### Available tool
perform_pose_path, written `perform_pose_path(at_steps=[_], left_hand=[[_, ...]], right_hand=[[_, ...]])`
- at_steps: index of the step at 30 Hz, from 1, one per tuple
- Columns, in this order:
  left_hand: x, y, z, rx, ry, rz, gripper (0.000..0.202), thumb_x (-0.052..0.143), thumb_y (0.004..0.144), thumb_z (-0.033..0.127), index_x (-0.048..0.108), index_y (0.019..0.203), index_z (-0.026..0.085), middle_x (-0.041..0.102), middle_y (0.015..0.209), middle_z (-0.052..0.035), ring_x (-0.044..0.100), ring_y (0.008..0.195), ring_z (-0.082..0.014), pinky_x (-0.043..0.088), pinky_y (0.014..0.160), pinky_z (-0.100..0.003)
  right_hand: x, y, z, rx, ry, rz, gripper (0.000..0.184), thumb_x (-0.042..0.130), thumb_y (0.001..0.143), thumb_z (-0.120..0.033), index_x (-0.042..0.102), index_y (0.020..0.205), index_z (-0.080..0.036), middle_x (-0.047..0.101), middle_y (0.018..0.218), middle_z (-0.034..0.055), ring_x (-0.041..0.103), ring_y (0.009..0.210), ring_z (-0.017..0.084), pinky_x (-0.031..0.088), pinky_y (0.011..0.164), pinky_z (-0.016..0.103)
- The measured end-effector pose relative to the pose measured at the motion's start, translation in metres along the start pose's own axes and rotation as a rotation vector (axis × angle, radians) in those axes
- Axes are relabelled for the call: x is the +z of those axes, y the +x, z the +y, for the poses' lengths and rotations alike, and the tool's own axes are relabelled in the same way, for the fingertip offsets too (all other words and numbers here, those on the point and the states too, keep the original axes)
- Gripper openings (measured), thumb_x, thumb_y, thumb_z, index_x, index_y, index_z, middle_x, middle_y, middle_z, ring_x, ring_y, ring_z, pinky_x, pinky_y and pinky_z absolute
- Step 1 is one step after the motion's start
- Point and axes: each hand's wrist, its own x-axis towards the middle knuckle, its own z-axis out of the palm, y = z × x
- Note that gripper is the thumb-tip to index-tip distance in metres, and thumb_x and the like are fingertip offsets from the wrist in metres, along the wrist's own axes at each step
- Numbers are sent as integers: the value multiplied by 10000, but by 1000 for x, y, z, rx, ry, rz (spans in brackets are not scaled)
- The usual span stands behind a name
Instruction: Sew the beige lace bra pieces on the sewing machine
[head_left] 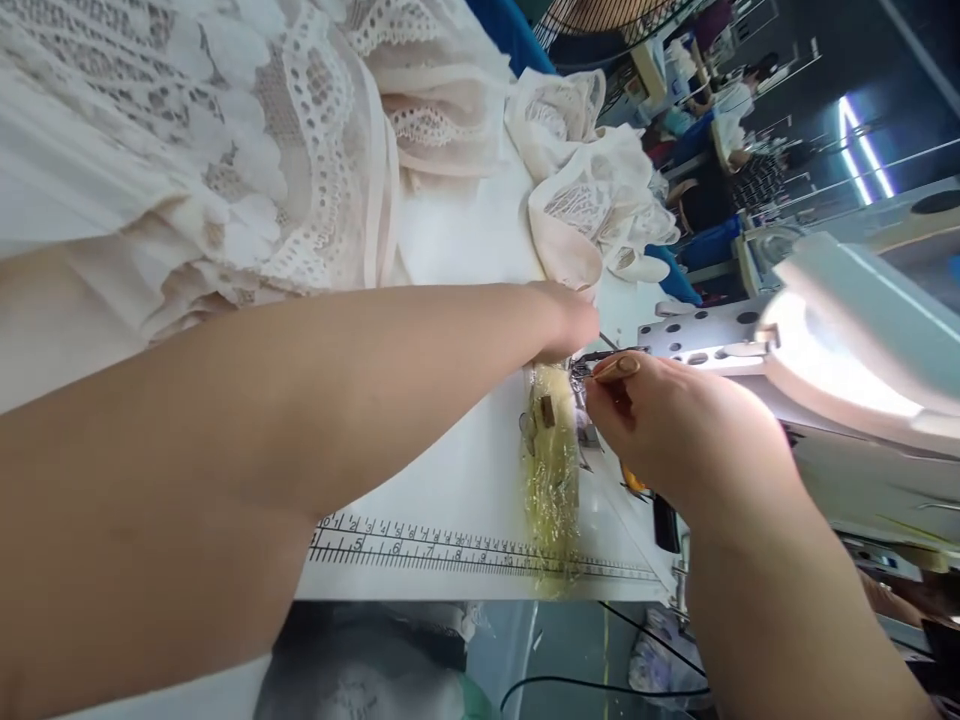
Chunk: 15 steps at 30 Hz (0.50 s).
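Observation:
My left hand (pixel 568 322) reaches across to the sewing machine's needle area, up against a pale lace garment (pixel 568 240). Its fingers are turned away and hidden, so its grip cannot be told. Close beside it, my right hand (pixel 667 420) is closed, fingertips pinched together at the small metal parts (pixel 581 370) of the machine's foot. Whatever lies in that pinch is too small to make out. Below both hands hangs a glossy, see-through yellow-green strip (pixel 553 490), running down over the table's front edge.
Cream lace fabric (pixel 300 150) is heaped on the white table to the left. The sewing machine (pixel 697 335) carries a bright lamp (pixel 832 350). A printed ruler (pixel 450 550) follows the table's near edge. A black cable (pixel 600 684) hangs below. Other people work at the back right.

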Motion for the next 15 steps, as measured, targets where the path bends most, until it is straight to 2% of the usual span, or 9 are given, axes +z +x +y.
perform_pose_path(at_steps=[5,10,15], left_hand=[[-2,-2,3,10,113,-31,322,585,691,65,648,988,173,614,1121,-65,560,931,-222,461,829,-312],[-3,-2,3,39,124,-24,305,562,714,58,647,996,141,603,1141,-87,550,988,-248,466,860,-341],[-5,-3,4,19,110,-30,403,568,687,48,641,1063,170,597,1168,-76,549,1017,-272,486,871,-362]], right_hand=[[-2,3,5,-15,-40,-27,230,417,746,-332,432,562,-195,387,438,-12,265,417,102,177,410,237],[-1,3,7,-13,-22,-18,181,448,744,-311,520,627,-193,474,482,8,290,424,102,205,427,244],[1,3,10,-34,-29,17,183,461,727,-311,548,623,-190,451,452,-1,271,417,97,200,403,242]])
